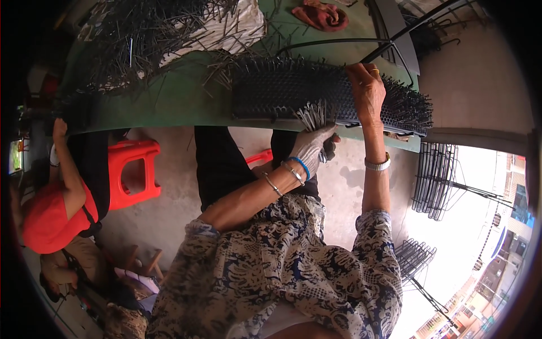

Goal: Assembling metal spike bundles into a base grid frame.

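Left hand (312, 148): wore a pale grey knit glove, darkened at the fingers, and stood just in front of the near edge of the rack.
Left fingers: were curled closed around a bundle of thin metal pins (314, 114), whose free ends fanned up against the rack's near side.
Right hand (368, 96): was bare, reached across the rack and bent its fingertips down at the far edge; 1 finger carried a gold-coloured ring (375, 70).
Right fingers: were drawn together; whether they pinched a pin could not be told.
Perforated black rack (282, 90): lay lengthwise along the near edge of the table, its face dotted with rows of small holes, with dark pins (407, 107) bristling thickly at its right end.
Wrists: the left bore a blue band (304, 168) and 2 metal bracelets, the right a wristwatch (377, 164) on a silver-coloured strap.
Green table (175, 101): held a heap of loose dark pins (141, 39) at the left, partly on a white sack (240, 25).
Far side: a crumpled red cloth (323, 17) lay beyond the rack, and a bent black metal bar (339, 40) arched over the table.
Co-worker (51, 220): sat at the left in red, 1 hand at the table's edge.
Floor: a red plastic stool (153, 183) stood near that person.
Right side: 2 black wire racks (435, 183) showed against a bright opening.
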### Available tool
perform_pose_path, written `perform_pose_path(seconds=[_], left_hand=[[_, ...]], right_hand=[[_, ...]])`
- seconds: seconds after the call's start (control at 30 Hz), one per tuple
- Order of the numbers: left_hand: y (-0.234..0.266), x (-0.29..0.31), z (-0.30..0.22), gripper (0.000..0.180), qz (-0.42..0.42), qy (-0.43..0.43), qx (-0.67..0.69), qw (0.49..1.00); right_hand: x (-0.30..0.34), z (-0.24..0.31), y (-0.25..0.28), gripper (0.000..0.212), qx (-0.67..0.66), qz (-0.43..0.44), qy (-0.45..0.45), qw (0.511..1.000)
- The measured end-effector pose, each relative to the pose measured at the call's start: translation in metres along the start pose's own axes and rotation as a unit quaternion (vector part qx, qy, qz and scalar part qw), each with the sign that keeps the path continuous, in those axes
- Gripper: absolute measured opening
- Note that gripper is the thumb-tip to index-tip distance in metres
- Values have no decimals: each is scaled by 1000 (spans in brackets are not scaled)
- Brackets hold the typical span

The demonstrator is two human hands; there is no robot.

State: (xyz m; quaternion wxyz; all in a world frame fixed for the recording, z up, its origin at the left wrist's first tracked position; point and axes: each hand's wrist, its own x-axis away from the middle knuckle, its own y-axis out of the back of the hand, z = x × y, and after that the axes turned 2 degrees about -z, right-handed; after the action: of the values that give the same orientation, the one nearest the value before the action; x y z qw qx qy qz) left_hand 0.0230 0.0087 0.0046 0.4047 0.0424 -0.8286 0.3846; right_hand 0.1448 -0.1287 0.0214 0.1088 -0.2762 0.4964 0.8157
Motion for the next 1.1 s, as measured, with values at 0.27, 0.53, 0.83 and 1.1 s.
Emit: perform_pose_path(seconds=[0.27, 0.53, 0.83, 1.1], left_hand=[[0, -3, 0, 17, -1, -9, 7, 1000], [0, -8, 5, 14, 36, -1, 20, 999], [-9, -8, 6, 13, -8, 10, 14, 1000], [-4, -7, 4, 15, -7, -5, 7, 1000]], right_hand=[[20, 0, 41, 12, -150, 151, -99, 972], [32, 3, 59, 9, -339, 189, -204, 899], [11, -16, 16, 8, -101, -118, -67, 986], [6, -9, 17, 10, -111, -101, -91, 984]])
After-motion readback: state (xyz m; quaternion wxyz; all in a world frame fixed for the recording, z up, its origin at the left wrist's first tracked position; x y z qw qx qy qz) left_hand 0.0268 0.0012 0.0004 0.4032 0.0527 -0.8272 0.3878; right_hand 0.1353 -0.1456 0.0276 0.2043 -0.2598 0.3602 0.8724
